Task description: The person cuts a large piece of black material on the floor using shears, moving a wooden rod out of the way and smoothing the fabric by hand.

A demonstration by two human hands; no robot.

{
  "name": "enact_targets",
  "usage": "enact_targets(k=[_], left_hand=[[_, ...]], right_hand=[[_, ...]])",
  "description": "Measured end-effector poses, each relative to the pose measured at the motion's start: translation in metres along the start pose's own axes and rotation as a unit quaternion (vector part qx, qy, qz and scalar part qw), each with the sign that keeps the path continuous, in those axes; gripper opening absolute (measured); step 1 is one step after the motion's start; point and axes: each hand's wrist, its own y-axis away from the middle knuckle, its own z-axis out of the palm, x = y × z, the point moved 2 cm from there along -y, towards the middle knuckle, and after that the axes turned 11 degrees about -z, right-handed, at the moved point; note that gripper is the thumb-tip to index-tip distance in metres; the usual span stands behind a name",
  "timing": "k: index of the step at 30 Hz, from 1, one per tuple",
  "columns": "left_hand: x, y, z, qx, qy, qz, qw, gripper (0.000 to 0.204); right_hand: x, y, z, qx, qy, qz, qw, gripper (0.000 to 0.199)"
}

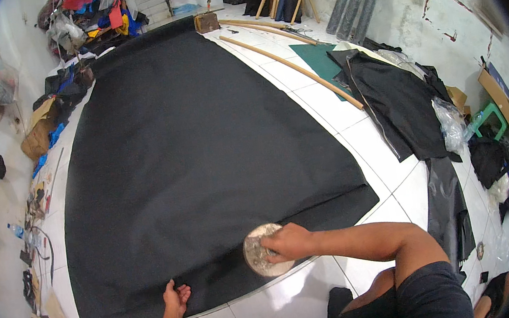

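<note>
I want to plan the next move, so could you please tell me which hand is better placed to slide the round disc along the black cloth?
Right, probably: the right hand already rests on the disc, while the left hand presses the cloth near its edge.

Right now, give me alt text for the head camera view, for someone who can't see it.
A person crouches over a large sheet of black fabric spread on a white tiled floor, the right hand resting on a round metal disc on the cloth, the left hand pressing the near edge. Wooden sticks, dark garments and cloth scraps line the room's edges.
</note>
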Motion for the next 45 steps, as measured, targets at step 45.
enact_targets(k=[45], left_hand=[[-0.043, 0.008, -0.112, 0.223, -0.362, 0.207, 0.881, 0.047]], right_hand=[[0.212, 0.414, 0.070, 0.220, -0.017, 0.645, 0.731, 0.046]])
